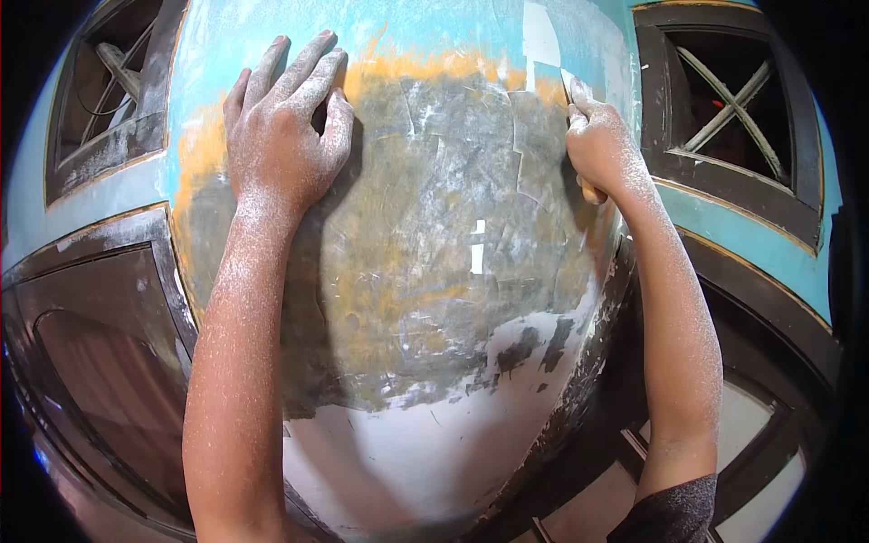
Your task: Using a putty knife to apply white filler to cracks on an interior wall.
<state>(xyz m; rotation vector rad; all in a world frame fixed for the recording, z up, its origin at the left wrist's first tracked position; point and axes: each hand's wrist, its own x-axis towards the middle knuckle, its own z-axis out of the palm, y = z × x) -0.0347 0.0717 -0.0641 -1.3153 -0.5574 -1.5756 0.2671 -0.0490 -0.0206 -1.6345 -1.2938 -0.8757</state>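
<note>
My left hand, dusted with white powder, rests against the turquoise-painted part of a wall with its fingers apart and nothing in it. To the right, my right hand grips a scraper; its orange-brown handle end sticks out below the fist. The thin blade shows above the thumb, by the border between turquoise and orange paint, and the fingers hide most of the tool. Below the hands, a patch of bare grey plaster has cracks and orange paint remnants. Lower down comes a smooth white coat.
Dark wooden window frames with crossed bars stand at the left and right. A dark door panel lies at lower left. Along the wall's right side runs a chipped dark edge. Both forearms are dusty.
</note>
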